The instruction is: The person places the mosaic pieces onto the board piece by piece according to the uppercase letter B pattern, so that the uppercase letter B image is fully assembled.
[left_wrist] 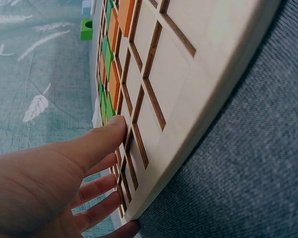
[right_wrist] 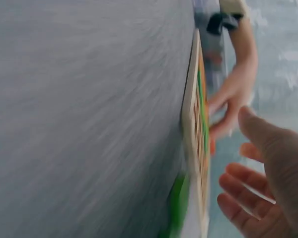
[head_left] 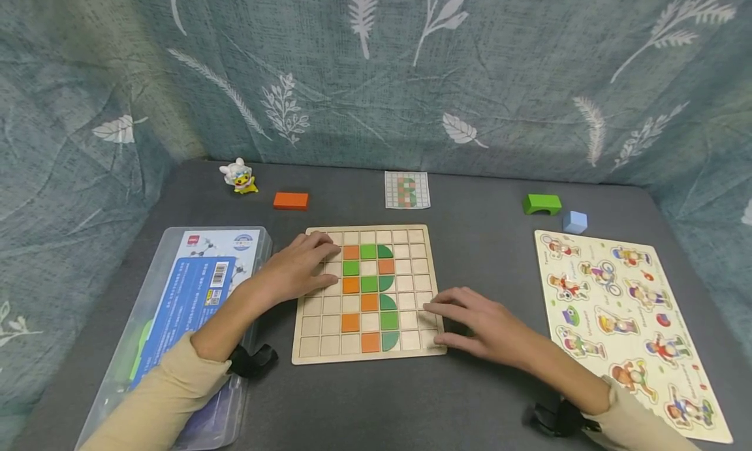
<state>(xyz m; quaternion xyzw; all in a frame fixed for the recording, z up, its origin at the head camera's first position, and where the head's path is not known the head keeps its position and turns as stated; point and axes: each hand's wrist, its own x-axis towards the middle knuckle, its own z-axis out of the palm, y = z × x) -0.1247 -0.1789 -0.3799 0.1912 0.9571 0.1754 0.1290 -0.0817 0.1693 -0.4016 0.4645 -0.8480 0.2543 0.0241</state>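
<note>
A square wooden grid board (head_left: 329, 343) lies flat on the dark table, with orange, light green and dark green tiles filling some of its cells. Among them are square orange tiles (head_left: 350, 323), square green tiles (head_left: 390, 320) and rounded dark green tiles (head_left: 390, 341). My left hand (head_left: 299, 268) rests on the board's upper left part, fingers spread and holding nothing; in the left wrist view its thumb (left_wrist: 107, 135) touches the grid. At the lower right edge is my right hand (head_left: 484, 324), its fingers loosely extended and empty, reaching over the border. The right wrist view is blurred.
A small printed pattern card (head_left: 407, 190) lies behind the board. An orange block (head_left: 290, 201) and a figurine (head_left: 239, 175) stand back left; a green arch block (head_left: 542, 203) and a blue cube (head_left: 575, 222) back right. A plastic case (head_left: 161, 245) lies left, a picture puzzle (head_left: 587, 311) right.
</note>
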